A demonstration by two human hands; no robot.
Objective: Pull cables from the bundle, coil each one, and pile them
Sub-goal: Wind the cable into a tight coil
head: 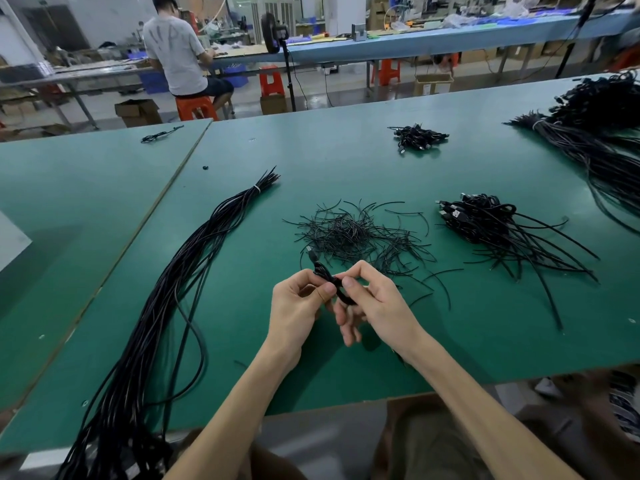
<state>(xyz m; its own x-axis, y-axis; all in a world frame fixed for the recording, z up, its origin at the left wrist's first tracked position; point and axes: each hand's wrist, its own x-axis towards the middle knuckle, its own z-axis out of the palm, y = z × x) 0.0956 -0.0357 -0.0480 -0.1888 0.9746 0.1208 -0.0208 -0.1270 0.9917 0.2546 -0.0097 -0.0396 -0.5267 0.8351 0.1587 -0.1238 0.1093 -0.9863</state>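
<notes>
Head view: our left hand (298, 299) and right hand (374, 303) pinch one coiled cable (329, 277), apparently mid-tie; next, pile (485, 220) placement.

Long blk cable bundle (194, 254) w/ white tie at L; small coiled cable (319, 273) aloft ctr; coiled-cable pile (485, 220) R.

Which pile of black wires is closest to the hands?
The scattered heap of short thin wires in the middle, just beyond the left hand and right hand. The rest lie farther off.
</notes>
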